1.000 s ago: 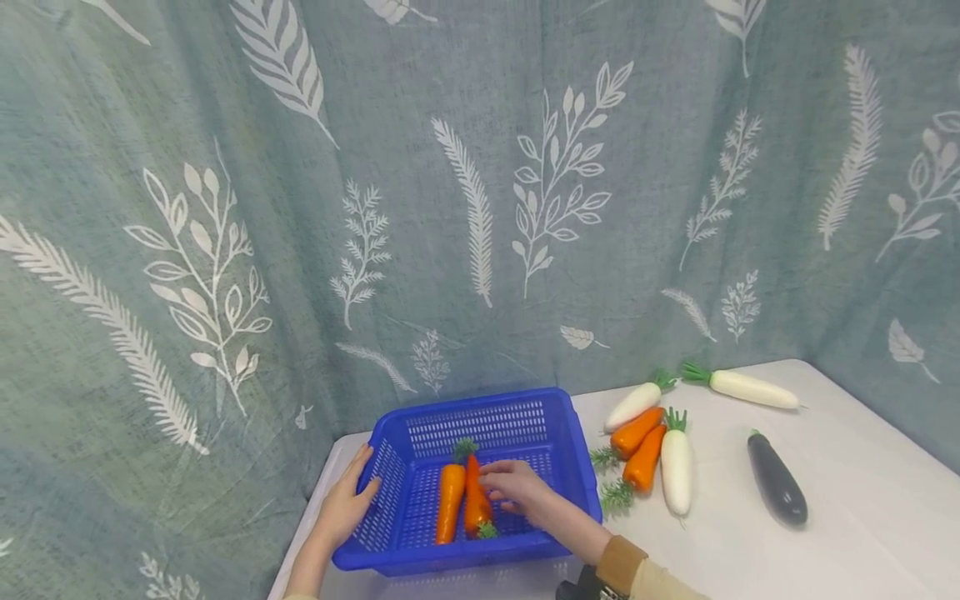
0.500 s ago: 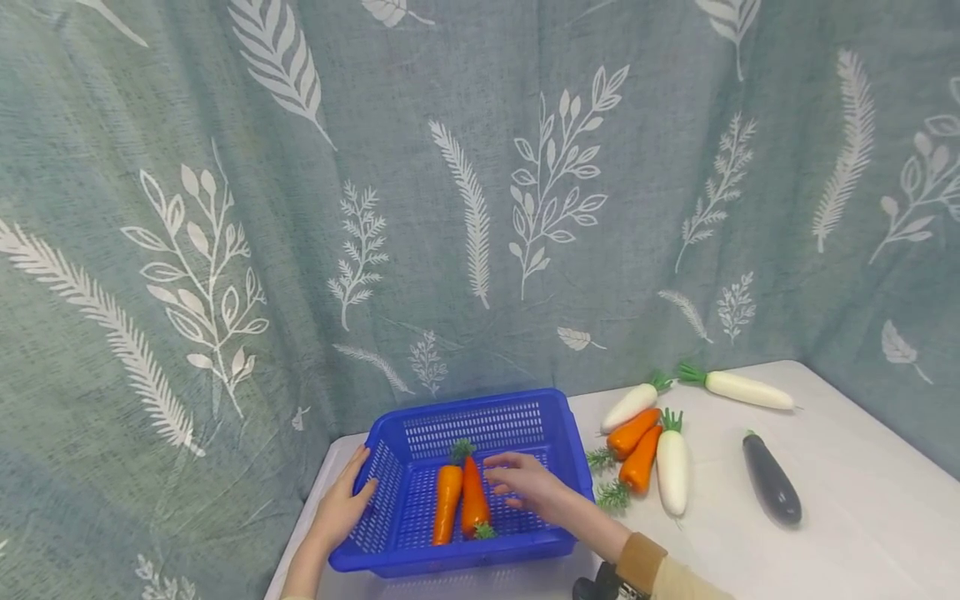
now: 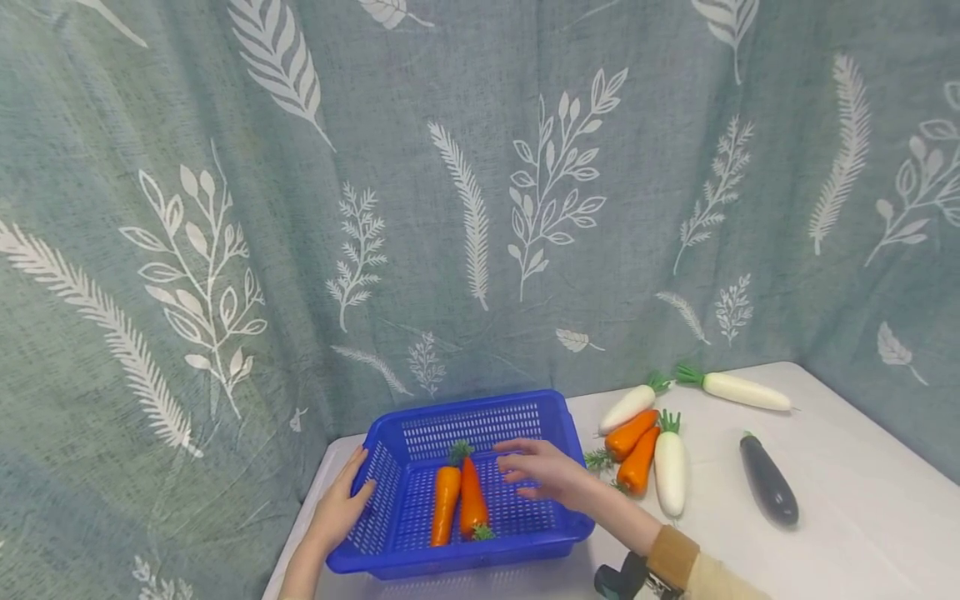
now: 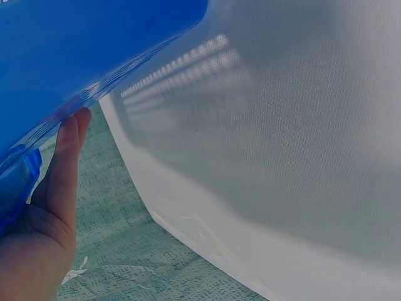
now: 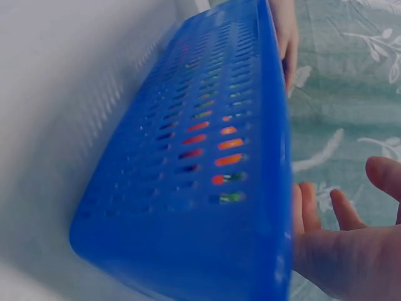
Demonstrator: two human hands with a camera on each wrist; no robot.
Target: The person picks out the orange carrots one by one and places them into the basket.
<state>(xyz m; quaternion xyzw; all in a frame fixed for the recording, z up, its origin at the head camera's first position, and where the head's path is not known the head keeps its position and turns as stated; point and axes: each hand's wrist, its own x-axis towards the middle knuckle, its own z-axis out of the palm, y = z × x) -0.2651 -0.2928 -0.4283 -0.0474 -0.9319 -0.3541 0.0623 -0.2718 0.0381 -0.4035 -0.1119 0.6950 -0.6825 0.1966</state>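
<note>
A blue plastic basket (image 3: 525, 546) with slotted walls sits on the white table. Two orange carrots lie side by side in it: one carrot (image 3: 446, 504) on the left and another carrot (image 3: 472, 500) with a green top at its near end. More green leaves show at their far ends. My left hand (image 3: 339, 508) grips the basket's left rim, thumb on the inner side and fingers along the outside. Over the right half of the basket hovers my right hand (image 3: 551, 473), fingers spread and holding nothing. In the right wrist view the basket wall covers part of this hand.
Right of the basket lie two more carrots (image 3: 636, 462) between two white radishes (image 3: 670, 473). A longer white radish (image 3: 746, 391) is at the back right, and a dark eggplant (image 3: 768, 481) nearer the front. A patterned green curtain (image 3: 450, 208) hangs behind the table.
My right hand has drawn back to the right, away from the carrots, and its fingers have spread. My left hand stays on the rim. The carrots in the basket lie nearly as before.
</note>
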